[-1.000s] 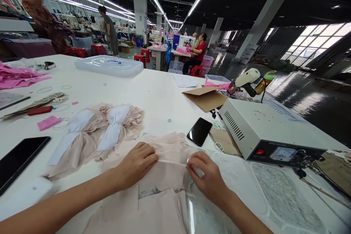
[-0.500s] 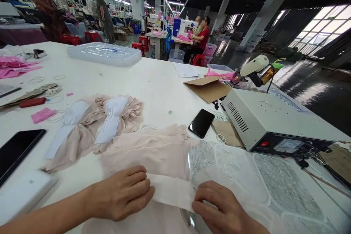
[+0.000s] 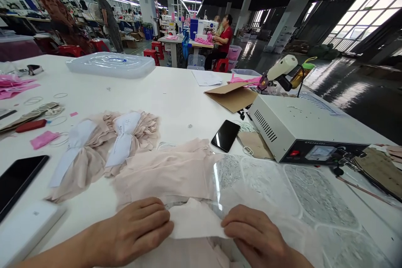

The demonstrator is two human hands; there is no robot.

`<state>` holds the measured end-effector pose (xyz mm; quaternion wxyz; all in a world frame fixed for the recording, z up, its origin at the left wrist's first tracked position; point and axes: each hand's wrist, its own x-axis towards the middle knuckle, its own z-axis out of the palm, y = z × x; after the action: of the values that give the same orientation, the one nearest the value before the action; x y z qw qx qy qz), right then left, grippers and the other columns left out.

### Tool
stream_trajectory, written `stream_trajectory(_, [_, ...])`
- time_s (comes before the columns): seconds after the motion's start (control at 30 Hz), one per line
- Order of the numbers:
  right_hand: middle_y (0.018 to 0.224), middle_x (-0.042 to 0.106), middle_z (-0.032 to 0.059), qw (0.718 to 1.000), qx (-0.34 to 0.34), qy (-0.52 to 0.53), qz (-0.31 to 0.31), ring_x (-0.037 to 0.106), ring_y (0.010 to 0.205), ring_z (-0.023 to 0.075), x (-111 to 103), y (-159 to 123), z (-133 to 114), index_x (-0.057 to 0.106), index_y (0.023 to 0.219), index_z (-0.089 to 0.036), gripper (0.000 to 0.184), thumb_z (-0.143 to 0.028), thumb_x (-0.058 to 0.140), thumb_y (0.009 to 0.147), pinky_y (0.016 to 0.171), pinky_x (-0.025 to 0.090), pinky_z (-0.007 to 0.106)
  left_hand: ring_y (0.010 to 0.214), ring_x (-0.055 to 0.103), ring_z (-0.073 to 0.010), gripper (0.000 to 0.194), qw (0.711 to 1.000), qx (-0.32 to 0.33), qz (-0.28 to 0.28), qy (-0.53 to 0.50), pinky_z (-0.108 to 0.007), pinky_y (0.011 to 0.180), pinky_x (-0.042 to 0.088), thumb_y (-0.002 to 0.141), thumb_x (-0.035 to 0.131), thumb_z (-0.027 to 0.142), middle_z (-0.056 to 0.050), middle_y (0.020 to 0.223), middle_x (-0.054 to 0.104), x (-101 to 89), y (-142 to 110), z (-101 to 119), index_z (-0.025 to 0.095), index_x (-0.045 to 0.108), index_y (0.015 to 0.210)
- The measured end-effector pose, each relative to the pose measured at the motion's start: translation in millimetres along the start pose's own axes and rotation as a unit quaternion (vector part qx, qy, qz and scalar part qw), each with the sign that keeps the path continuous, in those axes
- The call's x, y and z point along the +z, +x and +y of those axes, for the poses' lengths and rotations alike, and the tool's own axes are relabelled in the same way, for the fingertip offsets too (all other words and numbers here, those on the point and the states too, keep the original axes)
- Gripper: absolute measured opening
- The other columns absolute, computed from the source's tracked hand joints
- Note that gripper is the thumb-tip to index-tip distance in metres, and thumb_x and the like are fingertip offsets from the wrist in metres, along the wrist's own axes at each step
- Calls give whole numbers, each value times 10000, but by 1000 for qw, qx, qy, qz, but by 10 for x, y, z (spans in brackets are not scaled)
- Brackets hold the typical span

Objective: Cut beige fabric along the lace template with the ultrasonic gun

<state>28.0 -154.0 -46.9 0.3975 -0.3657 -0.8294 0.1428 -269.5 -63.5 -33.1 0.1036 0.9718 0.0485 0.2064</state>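
Observation:
Between my two hands stretches a pale pink fabric piece (image 3: 196, 221). Its left end is pinched by my left hand (image 3: 143, 228), and its right end by the fingertips of my right hand (image 3: 256, 232). Just beyond lies a stack of the same pink fabric (image 3: 169, 171), flat on a clear plastic mat (image 3: 270, 184). More pink cloth shows below the held piece, partly hidden by my hands. To the left rest two bunches of pink fabric, each wrapped with a white paper band (image 3: 125, 134).
A grey box with a meter (image 3: 301, 130) stands at right beside a dark phone (image 3: 226, 135) and folded cardboard (image 3: 234, 96). A clear plastic lid (image 3: 109, 65) lies at the back. Another phone (image 3: 19, 180) and a white block (image 3: 29, 230) are at left. Several people are farther off.
My hands have come nearer to me with a fabric piece held between them, away from the stack. The piece now bulges upward in the middle. The view has also shifted.

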Motion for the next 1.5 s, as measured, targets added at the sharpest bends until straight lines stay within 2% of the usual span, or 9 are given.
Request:
stream_trajectory(0.13, [772,678,35,997,47,48,46,651,659,155,-117,29,-18,572,1060,-251,373,19,466,825,563,556,260,884,658,-231,416,1000,6,12,2,-362,854,540,984,273,73,-127,926,700,-1,5,57,124,443,1361])
stream_trajectory(0.27, [709,682,17,977,189,11,98,654,608,158,-120,163,189,643,878,-250,150,-165,521,884,525,533,248,810,656,-170,322,988,-118,102,10,-250,723,540,981,346,82,-84,927,671,125,117,-40,187,533,1221])
stream_trajectory(0.33, [769,712,37,959,273,-31,62,679,696,186,-62,281,424,662,822,-240,156,-258,519,885,593,551,281,741,650,-137,254,977,-188,97,-1,-199,641,513,989,362,133,-53,885,658,215,189,-182,196,590,1081])
stream_trajectory(0.4, [792,707,47,954,291,-51,55,667,735,202,14,411,696,658,792,-227,152,-248,520,852,636,546,319,669,634,-122,254,970,-235,64,5,-188,584,487,989,362,175,-28,822,643,293,247,-349,194,615,981])
stream_trajectory(0.6, [940,678,54,948,307,-83,0,615,738,180,190,639,1156,634,794,-205,92,-185,554,755,656,498,330,724,636,-165,215,958,-261,55,102,-243,633,495,980,393,226,-26,826,645,411,281,-650,198,604,949])
stream_trajectory(0.8, [735,633,12,945,307,-105,-46,599,764,202,179,641,1080,627,768,-225,88,-171,558,773,659,467,325,808,627,-195,184,952,-276,51,119,-289,688,512,952,440,244,-59,941,626,417,242,-693,182,581,1054])
stream_trajectory(1.03, [912,709,37,948,291,-124,-36,658,799,204,-21,610,918,655,869,-233,158,-209,500,850,716,511,364,924,593,-237,198,959,-261,31,105,-384,809,506,913,540,257,-101,1050,613,387,397,-664,167,605,1077])
stream_trajectory(1.27, [949,742,55,954,255,-154,-27,698,760,208,18,510,960,694,959,-234,220,-188,501,863,666,535,339,855,604,-225,158,953,-287,8,100,-358,766,492,914,593,294,-65,954,642,435,495,-685,183,617,1023])
stream_trajectory(1.5, [866,722,38,967,183,-177,-7,677,699,174,69,325,975,663,889,-238,244,-193,425,914,608,500,278,832,592,-221,56,954,-280,22,104,-359,767,459,908,577,168,-42,869,636,529,416,-629,187,609,949])
